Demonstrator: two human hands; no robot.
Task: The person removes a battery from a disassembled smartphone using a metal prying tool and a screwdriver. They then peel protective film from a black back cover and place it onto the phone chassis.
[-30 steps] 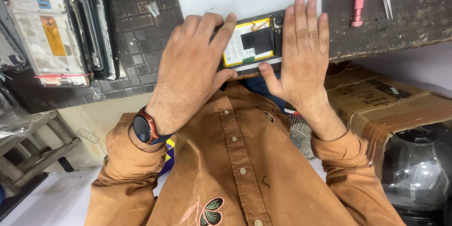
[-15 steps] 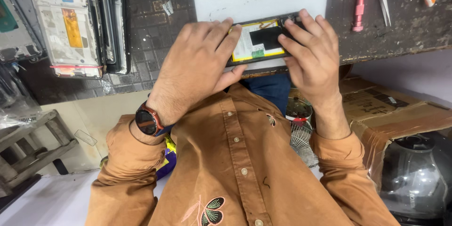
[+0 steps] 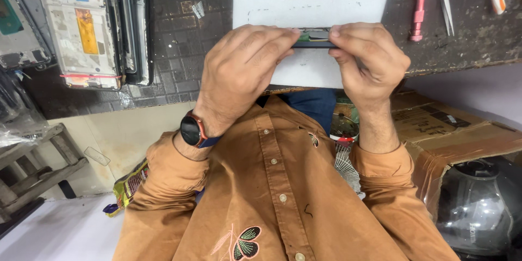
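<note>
Dark gridded work mat (image 3: 179, 54) carries a white foam pad (image 3: 310, 5). Left hand (image 3: 242, 70) and right hand (image 3: 370, 60) both pinch an opened phone (image 3: 314, 39) edge-on over the pad; dismantled phones (image 3: 81, 22) lie far left.

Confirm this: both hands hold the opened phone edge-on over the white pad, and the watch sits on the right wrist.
Not quite: the watch is on the left wrist, as the head view shows. The rest stands: left hand and right hand hold the opened phone edge-on over the white pad.
</note>
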